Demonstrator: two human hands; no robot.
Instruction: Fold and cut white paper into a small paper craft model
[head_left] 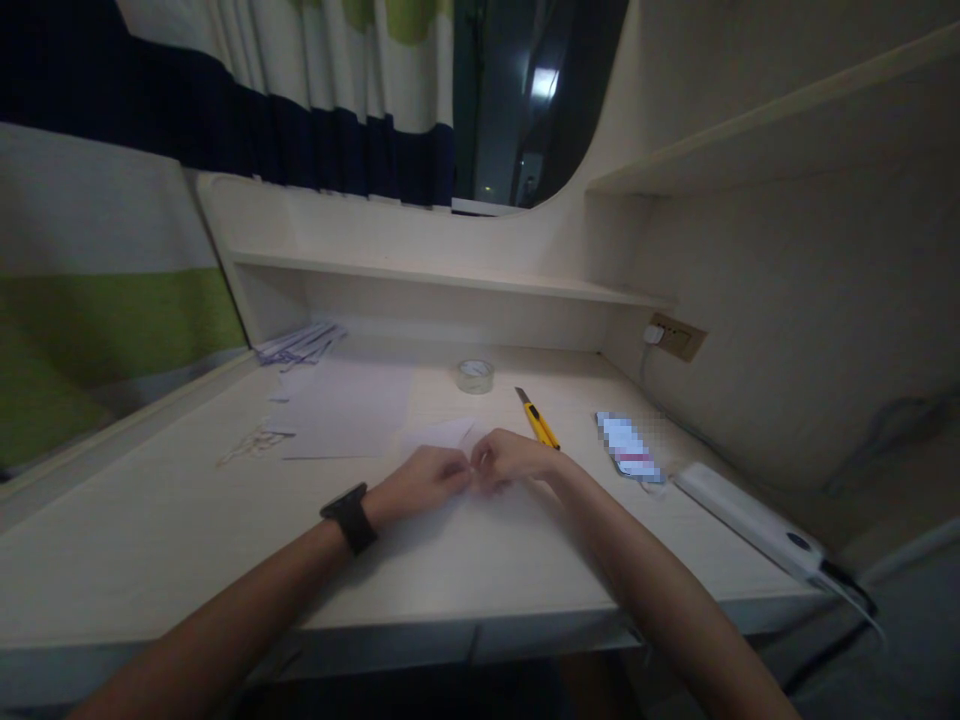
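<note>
Both hands meet at the middle of the pale wooden worktop [150, 540]. The left hand [420, 483], with a black watch [349, 517] on its wrist, and the right hand [510, 462] have their fingers curled in and pinching together on the near edge of a small sheet of white paper [442, 436], which lies flat on the worktop just beyond the knuckles. The dim light hides the exact grip.

A larger sheet of white paper [345, 410] lies to the left of it, with paper scraps [251, 443] at its near left and a stack of lined strips [300, 343] further back. A roll of clear tape [475, 375] stands behind the hands. A yellow utility knife [537, 417] lies just beside the right hand, a phone [630, 448] further right, and a white power strip [750, 518] near the worktop's right edge.
</note>
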